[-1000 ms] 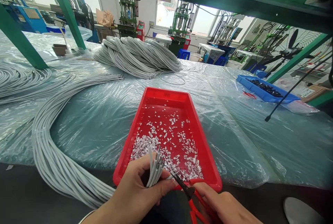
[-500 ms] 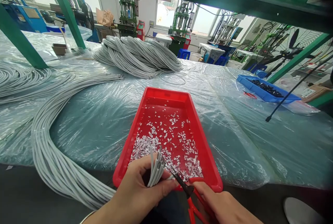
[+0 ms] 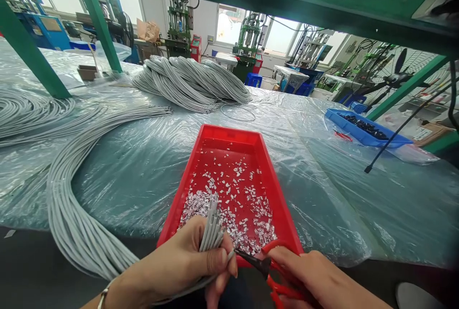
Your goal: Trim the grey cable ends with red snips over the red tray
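Observation:
My left hand (image 3: 186, 266) is closed around a small bunch of grey cable ends (image 3: 211, 227), which stick up over the near end of a red tray (image 3: 229, 132). My right hand (image 3: 315, 278) grips red-handled scissors (image 3: 265, 268) whose dark blades point left at one cable end just beside my left thumb. The tray's floor is strewn with several shiny silver foil scraps (image 3: 229, 204). The cables in my left hand trail down and left into a long grey cable bundle (image 3: 71, 223) that curves across the table.
The table is covered with clear plastic sheeting (image 3: 340, 189). A large heap of grey cables (image 3: 190, 82) lies at the back, more coils at far left. A blue tray (image 3: 366, 129) of dark parts sits at right. Green frame posts (image 3: 30, 53) and machines stand behind.
My left hand has closed tighter and drawn the cable ends together. The scissors have swung lower and flatter, with their tips now at one cable end. The view has tilted slightly down.

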Motion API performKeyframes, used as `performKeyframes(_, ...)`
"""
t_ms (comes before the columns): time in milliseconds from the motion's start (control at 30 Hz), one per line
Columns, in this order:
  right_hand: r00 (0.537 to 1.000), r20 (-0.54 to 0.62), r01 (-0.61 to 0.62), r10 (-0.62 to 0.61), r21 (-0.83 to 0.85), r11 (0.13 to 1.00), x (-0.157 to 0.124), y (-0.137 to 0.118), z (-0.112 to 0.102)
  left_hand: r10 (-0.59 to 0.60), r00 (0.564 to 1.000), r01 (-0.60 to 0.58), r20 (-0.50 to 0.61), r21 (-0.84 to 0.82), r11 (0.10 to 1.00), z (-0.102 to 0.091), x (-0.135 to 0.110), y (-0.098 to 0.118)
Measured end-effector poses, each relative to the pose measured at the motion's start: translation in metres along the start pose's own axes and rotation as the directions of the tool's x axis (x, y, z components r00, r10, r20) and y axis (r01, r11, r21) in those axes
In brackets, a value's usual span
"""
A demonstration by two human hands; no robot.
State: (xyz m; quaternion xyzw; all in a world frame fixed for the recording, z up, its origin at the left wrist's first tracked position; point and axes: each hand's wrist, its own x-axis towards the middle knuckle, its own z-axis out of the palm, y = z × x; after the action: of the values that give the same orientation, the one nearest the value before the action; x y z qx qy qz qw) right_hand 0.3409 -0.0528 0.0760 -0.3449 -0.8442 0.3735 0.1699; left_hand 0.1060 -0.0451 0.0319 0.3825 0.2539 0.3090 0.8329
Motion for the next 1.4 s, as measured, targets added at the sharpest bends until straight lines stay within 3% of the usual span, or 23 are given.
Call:
performKeyframes(67,0.989,-0.102,-0.107,0.109,0.027,0.994,-0.004,0.006,0.003,0.007,1.000,-0.007,0.029,-0.009,1.000,0.000,0.000,0.002)
performKeyframes(167,0.907,-0.264,-0.250,0.327,0.286,0.925,-0.001,0.010,0.015,0.022,0.999,-0.019,-0.040,0.077,0.997,0.004,-0.001,0.003)
performKeyframes(200,0.894,-0.252,-0.244,0.369,0.417,0.876,0.003,0.009,0.020,0.024,0.998,-0.015,-0.066,0.123,0.992,0.005,-0.001,0.003)
performKeyframes(267,0.916,-0.180,-0.170,0.359,0.636,0.752,0.018,0.003,0.030,0.019,0.996,0.001,-0.091,0.213,0.977,0.009,-0.001,0.001)
performKeyframes(367,0.937,-0.112,-0.083,0.331,0.849,0.521,0.039,-0.004,0.043,0.059,0.986,-0.003,-0.155,0.338,0.941,0.014,0.000,-0.002)
performKeyframes(500,0.933,0.008,-0.073,0.361,0.983,0.167,0.052,-0.001,0.057,0.171,0.967,-0.076,-0.186,0.431,0.899,0.016,0.003,-0.001)
performKeyframes(600,0.930,0.076,-0.112,0.360,0.990,0.082,0.051,0.003,0.062,0.169,0.966,-0.082,-0.195,0.387,0.918,0.016,0.005,0.002)
performKeyframes(700,0.924,0.027,-0.080,0.382,0.989,0.123,0.047,0.001,0.060,0.191,0.947,-0.065,-0.257,0.430,0.901,0.017,0.006,0.004)
performKeyframes(833,0.899,-0.114,-0.013,0.422,0.958,0.287,0.044,-0.003,0.053,0.232,0.920,-0.052,-0.315,0.488,0.871,0.018,0.006,0.003)
performKeyframes(900,0.897,-0.103,-0.011,0.430,0.967,0.253,0.045,-0.004,0.054,0.251,0.919,-0.097,-0.303,0.443,0.891,0.018,0.006,0.001)
performKeyframes(1000,0.927,0.034,-0.072,0.373,0.994,0.087,0.048,-0.003,0.062,0.248,0.943,-0.193,-0.222,0.242,0.951,0.016,0.005,-0.003)
performKeyframes(1067,0.940,0.113,-0.126,0.321,0.992,0.021,0.051,-0.001,0.067,0.238,0.957,-0.216,-0.164,0.143,0.966,0.014,0.005,-0.005)
performKeyframes(1167,0.948,0.133,-0.139,0.288,0.990,0.002,0.054,0.001,0.068,0.225,0.958,-0.198,-0.176,0.162,0.967,0.012,0.005,-0.005)
performKeyframes(1267,0.948,0.021,-0.060,0.317,0.992,0.113,0.052,-0.001,0.059,0.197,0.953,-0.140,-0.228,0.243,0.960,0.010,0.006,-0.006)
performKeyframes(1400,0.936,-0.160,0.025,0.315,0.918,0.395,0.046,-0.004,0.044,0.169,0.964,-0.103,-0.205,0.298,0.949,0.011,0.006,-0.007)
